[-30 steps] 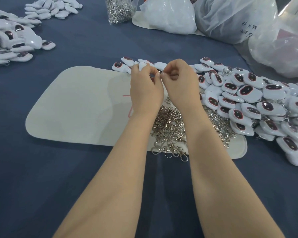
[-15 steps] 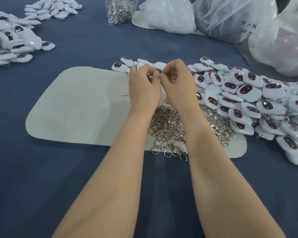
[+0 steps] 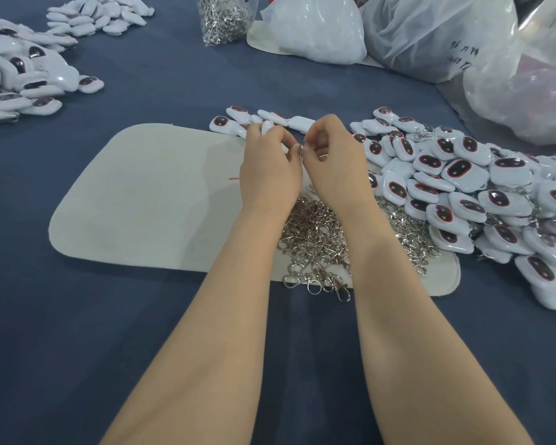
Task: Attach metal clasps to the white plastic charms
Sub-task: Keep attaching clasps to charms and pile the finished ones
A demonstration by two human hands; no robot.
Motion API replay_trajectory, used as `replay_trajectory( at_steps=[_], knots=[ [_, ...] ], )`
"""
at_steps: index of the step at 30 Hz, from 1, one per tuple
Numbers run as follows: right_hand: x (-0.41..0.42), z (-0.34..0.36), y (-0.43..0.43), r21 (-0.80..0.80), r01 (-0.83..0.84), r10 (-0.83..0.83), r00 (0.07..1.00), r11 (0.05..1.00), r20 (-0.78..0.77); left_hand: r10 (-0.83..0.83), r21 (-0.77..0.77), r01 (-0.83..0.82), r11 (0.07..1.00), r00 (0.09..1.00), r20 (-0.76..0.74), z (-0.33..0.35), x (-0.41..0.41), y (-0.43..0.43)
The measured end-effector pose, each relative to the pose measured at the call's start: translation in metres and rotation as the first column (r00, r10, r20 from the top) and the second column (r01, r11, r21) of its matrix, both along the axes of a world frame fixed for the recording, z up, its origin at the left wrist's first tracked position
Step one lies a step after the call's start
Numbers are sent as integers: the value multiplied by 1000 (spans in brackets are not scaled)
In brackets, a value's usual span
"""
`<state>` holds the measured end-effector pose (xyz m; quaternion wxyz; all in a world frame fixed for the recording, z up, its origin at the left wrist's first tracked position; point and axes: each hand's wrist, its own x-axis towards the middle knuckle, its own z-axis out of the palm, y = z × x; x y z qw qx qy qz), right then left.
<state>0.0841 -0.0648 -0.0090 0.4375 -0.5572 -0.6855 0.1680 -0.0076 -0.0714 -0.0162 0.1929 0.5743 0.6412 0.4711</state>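
Dark blue cloth surface (image 3: 77, 316) carries everything. Clear plastic bags (image 3: 430, 36) sit bulky at the far right. Pale grey felt mat with rounded corners (image 3: 142, 203) lies at centre. Heap of white plastic charms with dark oval faces (image 3: 463, 187) lies right of the mat, its edge overlapping it. A second charm pile (image 3: 23, 78) sits far left. Heap of silver metal clasps (image 3: 315, 239) lies on the mat's near right part, under the wrists.

The left hand (image 3: 267, 175) and right hand (image 3: 334, 168) hover over the mat's far edge, fingertips meeting. Left grip: fingers curled round one white charm (image 3: 267, 126), only its top showing. Right grip: thumb and forefinger pinched narrow on a small metal bit (image 3: 301, 151), likely one clasp's ring. It is mostly hidden, so I can't confirm the shape.

Handling, judged:
- **Charm:** light, rigid, with a glossy shell, so slippery. Hold it by the flat sides, attachment end free toward the other hand.
- **Clasp:** tiny, light, stiff. Pinch the body and leave the ring end clear.
- **Clasp heap:** looks tangled, so lifting one may drag its neighbours.
- **Risk:** neither looks fragile; a slip is likelier than a break.
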Motion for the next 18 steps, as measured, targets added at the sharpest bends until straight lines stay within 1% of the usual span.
replay_trajectory(
  at_steps=[2,4,6,9,15,18],
  knots=[
    [-1,0,0,-8,14,-14,999,1000,-48,-2,6,2,1000,999,50,1,1,1],
    [-3,1,1,-28,32,-36,990,999,-134,-17,19,14,1000,986,166,4,2,0],
    [-4,2,2,-50,39,-49,976,998,-211,-22,19,17,1000,959,283,7,3,0],
    [-6,4,2,-57,42,-55,966,997,-252,-15,-13,23,1000,904,428,9,3,0],
    [-7,6,2,-77,47,-69,945,996,-319,-33,-21,50,999,872,488,10,5,-2],
    [-8,7,1,-94,51,-82,928,994,-363,-41,-7,51,999,870,491,9,5,-2]
  ],
)
